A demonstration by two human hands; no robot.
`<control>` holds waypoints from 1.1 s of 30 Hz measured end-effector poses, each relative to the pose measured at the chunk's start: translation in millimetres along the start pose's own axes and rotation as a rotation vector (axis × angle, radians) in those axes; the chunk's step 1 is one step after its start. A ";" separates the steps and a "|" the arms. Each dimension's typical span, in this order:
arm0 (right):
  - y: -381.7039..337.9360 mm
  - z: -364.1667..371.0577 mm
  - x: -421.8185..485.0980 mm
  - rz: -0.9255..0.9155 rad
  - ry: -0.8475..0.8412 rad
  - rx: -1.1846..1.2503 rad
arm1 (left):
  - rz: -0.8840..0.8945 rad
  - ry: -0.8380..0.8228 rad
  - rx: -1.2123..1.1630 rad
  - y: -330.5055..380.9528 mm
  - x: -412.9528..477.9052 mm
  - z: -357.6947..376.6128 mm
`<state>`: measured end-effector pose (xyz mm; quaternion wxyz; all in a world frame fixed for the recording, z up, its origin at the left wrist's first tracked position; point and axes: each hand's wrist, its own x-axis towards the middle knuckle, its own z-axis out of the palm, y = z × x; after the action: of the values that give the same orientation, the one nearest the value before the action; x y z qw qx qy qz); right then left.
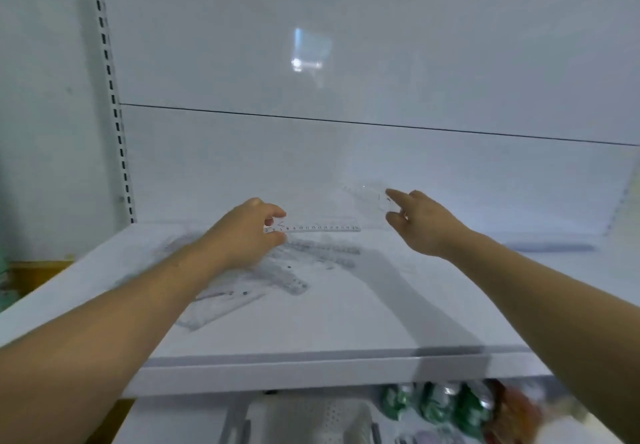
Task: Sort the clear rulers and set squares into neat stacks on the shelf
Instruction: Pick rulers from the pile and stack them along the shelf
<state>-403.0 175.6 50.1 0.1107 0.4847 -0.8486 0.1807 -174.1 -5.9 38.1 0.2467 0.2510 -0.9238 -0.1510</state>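
Observation:
On the white shelf (346, 322) lies a loose pile of clear rulers and set squares (277, 270), left of the middle. My left hand (252, 232) pinches the left end of one clear ruler (322, 227) and holds it level just above the pile. My right hand (419, 222) is raised farther right, and its thumb and forefinger pinch a clear set square (370, 194) that is hard to make out against the white back panel.
A slotted upright (114, 104) runs up the left side of the shelf. The white back panel (346, 63) rises behind. Below the shelf's front edge sit green cans (436, 405) and a white perforated basket (311, 419).

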 end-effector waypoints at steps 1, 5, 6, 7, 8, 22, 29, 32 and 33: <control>25.3 -8.6 -13.1 0.040 0.009 -0.007 | 0.024 -0.014 -0.013 22.7 5.8 14.5; 132.9 -45.1 -72.2 0.178 0.064 -0.031 | 0.108 -0.076 -0.058 121.9 25.4 82.7; 159.6 -54.4 -87.7 0.201 0.057 -0.055 | 0.120 -0.097 -0.071 146.9 29.6 100.8; 185.1 -63.3 -103.4 0.218 0.046 -0.081 | 0.130 -0.115 -0.080 171.2 33.6 118.9; 209.1 -71.5 -118.5 0.235 0.035 -0.104 | 0.139 -0.132 -0.085 194.1 37.4 136.2; 392.6 -93.7 -135.5 0.296 -0.019 -0.086 | 0.042 -0.243 -0.159 324.0 110.5 259.3; 440.5 -70.0 -60.5 0.190 -0.115 -0.090 | -0.066 -0.206 -0.090 298.9 165.0 272.3; 452.8 -62.3 -33.7 0.138 -0.196 -0.099 | -0.143 -0.166 -0.095 285.2 172.3 274.6; 454.5 -59.8 -24.7 0.115 -0.223 -0.101 | -0.165 -0.156 -0.102 281.8 172.7 274.8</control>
<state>-781.9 431.0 5.0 0.0294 0.4463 -0.8900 0.0889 -559.7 177.2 -11.7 0.1732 0.3006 -0.9076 -0.2366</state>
